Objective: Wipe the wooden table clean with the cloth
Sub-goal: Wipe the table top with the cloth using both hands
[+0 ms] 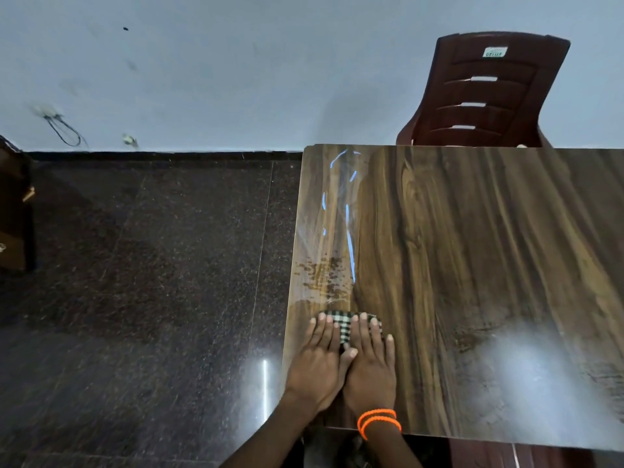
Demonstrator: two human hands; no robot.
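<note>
A dark wooden table (472,265) fills the right half of the view. Near its front left corner lies a folded black-and-white checked cloth (345,327). My left hand (319,363) and my right hand (369,366) lie side by side, flat on the cloth with fingers stretched forward, pressing it onto the wood. Most of the cloth is hidden under my fingers. An orange band circles my right wrist. Just beyond the cloth a patch of brown specks and a wet streak (324,271) marks the table along its left edge.
A dark red plastic chair (486,92) stands behind the table's far edge against a pale wall. Polished dark stone floor (152,282) lies to the left of the table. A brown piece of furniture (13,214) shows at the far left edge.
</note>
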